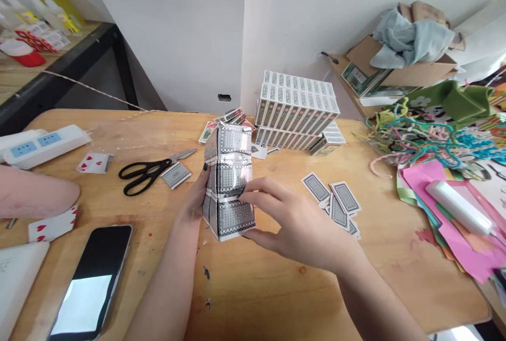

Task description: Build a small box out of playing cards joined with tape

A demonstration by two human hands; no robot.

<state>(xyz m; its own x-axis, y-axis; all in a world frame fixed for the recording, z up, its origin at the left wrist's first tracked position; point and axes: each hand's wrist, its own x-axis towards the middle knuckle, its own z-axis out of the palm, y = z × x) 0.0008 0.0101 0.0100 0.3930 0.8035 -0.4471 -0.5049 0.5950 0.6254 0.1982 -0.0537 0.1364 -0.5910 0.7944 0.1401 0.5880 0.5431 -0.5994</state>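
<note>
A three-tiered boxy tower made of playing cards point(236, 180) is raised above the table, its grey patterned backs facing out. My left hand point(196, 198) wraps around its left side, with a dark-nailed thumb against the edge. On the right, my right hand point(296, 220) grips the lower tiers, fingertips on the middle seam and thumb by the bottom corner. Black-handled scissors point(152, 172) lie partly open left of the tower, touching a face-down card point(176, 175). Several loose cards point(343, 198) are scattered right of my right hand.
Stacked card boxes point(296, 111) stand at the back. A phone point(95, 283), power strip point(47, 146) and heart cards point(95, 163) lie left, near another person's arm point(35, 192). Colored paper point(454, 220), a white glue gun-like device point(458, 206) and tangled yarn point(422, 135) cover the right.
</note>
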